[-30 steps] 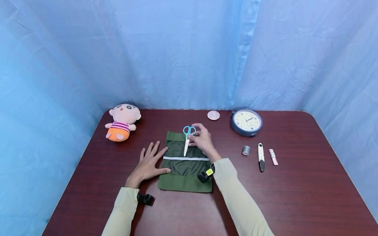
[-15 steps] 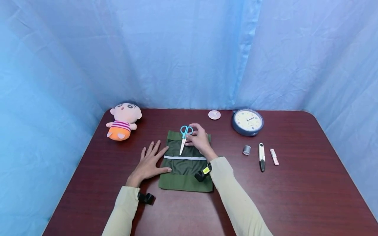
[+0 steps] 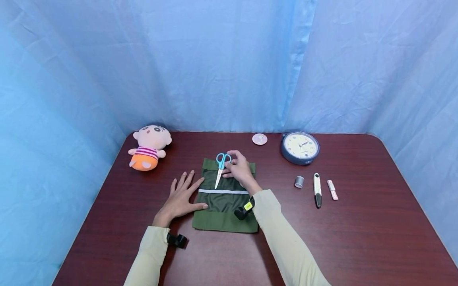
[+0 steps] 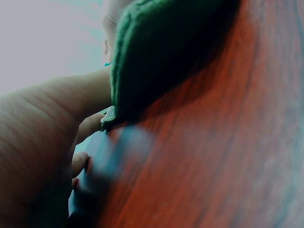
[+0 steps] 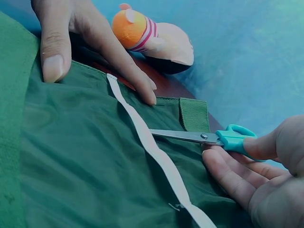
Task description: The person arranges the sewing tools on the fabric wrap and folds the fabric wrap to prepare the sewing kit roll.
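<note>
While scissors (image 5: 204,137) face strip (image 5: 159,157), doll (image 3: 147,150), clock (image 3: 299,147) beyond

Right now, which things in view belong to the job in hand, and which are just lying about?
Seemingly in the job:
blue-handled scissors, held by the right hand
green fabric with a white band, touched by the left hand

Seemingly just lying about:
plush doll
pinkish round disc
clock
gray spool
white-and-black tool
pink-and-white strip
</note>
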A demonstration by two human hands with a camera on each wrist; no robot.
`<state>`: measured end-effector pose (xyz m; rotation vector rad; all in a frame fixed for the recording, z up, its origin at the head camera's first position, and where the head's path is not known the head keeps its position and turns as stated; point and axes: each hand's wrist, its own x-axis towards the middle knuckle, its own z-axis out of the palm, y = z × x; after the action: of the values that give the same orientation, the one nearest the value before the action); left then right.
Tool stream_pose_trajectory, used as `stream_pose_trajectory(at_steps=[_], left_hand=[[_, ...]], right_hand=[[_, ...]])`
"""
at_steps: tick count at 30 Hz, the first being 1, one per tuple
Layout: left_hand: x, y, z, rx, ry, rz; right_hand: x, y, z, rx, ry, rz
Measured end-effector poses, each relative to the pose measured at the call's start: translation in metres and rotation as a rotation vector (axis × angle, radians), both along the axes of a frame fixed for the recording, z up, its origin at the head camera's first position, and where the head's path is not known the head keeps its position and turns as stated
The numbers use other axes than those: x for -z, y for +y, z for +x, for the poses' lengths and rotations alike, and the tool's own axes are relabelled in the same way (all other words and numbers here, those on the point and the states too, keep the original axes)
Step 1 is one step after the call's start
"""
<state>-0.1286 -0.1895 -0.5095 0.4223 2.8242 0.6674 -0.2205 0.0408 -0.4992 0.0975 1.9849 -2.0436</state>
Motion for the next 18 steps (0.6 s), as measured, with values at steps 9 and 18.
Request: stream_pose_trajectory(at_steps=[9, 18], left_hand=[[-0.0005, 0.0006, 0.0001, 0.001, 0.004, -0.006], [-0.0009, 0.0006, 0.0004, -0.002, -0.006, -0.009]], right_hand=[[0.0023, 0.0011, 0.0007, -0.044, -0.011, 0.037], [0.0003, 0.0030, 0.0030, -0.096, 0.008, 0.093]])
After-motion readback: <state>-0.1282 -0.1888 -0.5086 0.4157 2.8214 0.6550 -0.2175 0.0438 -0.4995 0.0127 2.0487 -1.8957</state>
